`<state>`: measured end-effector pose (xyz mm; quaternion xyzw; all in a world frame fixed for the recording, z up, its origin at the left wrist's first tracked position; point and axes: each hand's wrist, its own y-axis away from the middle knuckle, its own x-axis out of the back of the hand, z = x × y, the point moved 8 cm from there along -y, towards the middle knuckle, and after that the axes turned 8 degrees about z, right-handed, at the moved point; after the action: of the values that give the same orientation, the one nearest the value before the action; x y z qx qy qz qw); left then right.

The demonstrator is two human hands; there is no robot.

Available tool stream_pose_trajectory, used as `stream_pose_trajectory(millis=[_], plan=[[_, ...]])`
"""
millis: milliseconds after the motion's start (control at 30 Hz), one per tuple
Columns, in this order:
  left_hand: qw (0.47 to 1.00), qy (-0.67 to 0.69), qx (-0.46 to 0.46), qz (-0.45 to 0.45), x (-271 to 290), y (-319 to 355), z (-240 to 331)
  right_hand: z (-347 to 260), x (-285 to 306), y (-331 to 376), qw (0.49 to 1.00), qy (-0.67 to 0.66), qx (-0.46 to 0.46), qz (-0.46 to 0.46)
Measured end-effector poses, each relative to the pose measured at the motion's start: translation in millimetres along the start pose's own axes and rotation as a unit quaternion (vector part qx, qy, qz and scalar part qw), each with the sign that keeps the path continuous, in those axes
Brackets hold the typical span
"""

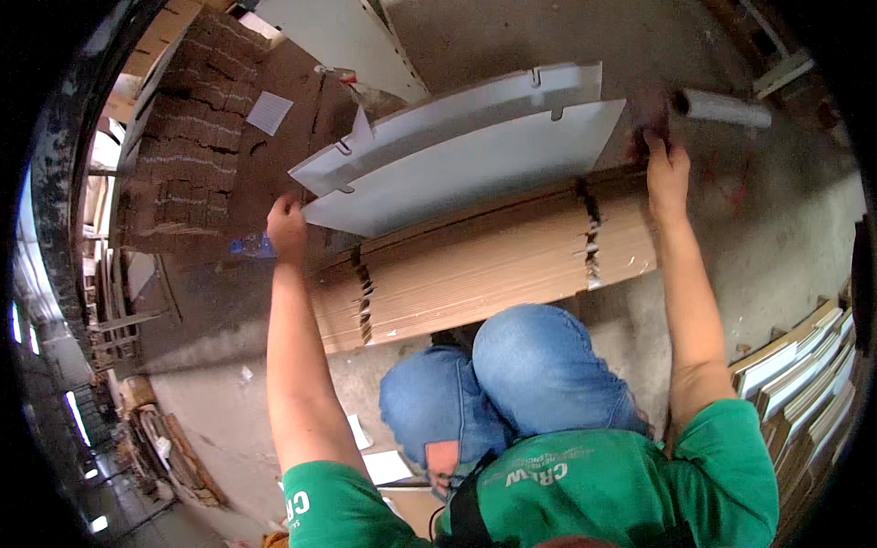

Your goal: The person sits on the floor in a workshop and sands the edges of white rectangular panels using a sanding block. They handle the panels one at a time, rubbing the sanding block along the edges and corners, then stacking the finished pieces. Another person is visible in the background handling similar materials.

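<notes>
A white slotted panel (475, 169) stands tilted above a long stack of flat brown cardboard (484, 260) in front of my knees. Behind it, roughly parallel, leans a second white panel (438, 116) with similar notches. My left hand (287, 228) is closed at the near panel's left corner, its fingers curled against the edge. Past the panels' right end, my right hand (668, 178) has its thumb and fingers drawn together beside a dark, blurred patch. What that hand grips, if anything, I cannot make out. Dark bands cross the cardboard near both ends.
A clear roll (726, 108) lies on the floor beyond my right hand. Left are a blue-capped plastic bottle (252, 245) and stacked brown cardboard (187, 137) with a paper sheet (269, 113). A large white board (347, 41) stands behind. Stacked panels (804, 365) line the right side.
</notes>
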<state>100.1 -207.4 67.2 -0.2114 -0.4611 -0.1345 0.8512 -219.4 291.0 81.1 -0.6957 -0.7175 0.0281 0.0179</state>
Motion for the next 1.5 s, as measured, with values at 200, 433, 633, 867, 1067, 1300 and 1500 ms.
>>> stream_pose_trajectory(millis=[200, 433, 633, 867, 1067, 1300, 1500], plan=[[0.95, 0.121, -0.226, -0.18, -72, 60, 152, -1, -13, -1, 0.996, 0.084, 0.029, -0.02], [0.933, -0.049, -0.292, -0.206, -120, 104, 252, -25, -51, -11, 0.922, 0.321, 0.185, -0.11], [0.925, -0.035, -0.325, -0.192, -129, 116, 239, -13, -144, -19, 0.742, 0.573, 0.297, -0.183], [0.928, -0.084, -0.339, -0.128, -134, 107, 237, -14, -146, -3, 0.698, 0.592, 0.265, -0.303], [0.925, -0.09, -0.343, -0.136, -136, 104, 242, -82, -84, 9, 0.796, 0.493, 0.043, -0.349], [0.912, -0.111, -0.365, -0.152, -156, 107, 232, -26, -120, -40, 0.755, 0.572, 0.144, -0.288], [0.916, -0.102, -0.36, -0.143, -151, 114, 233, -82, -151, 7, 0.599, 0.671, 0.104, -0.424]])
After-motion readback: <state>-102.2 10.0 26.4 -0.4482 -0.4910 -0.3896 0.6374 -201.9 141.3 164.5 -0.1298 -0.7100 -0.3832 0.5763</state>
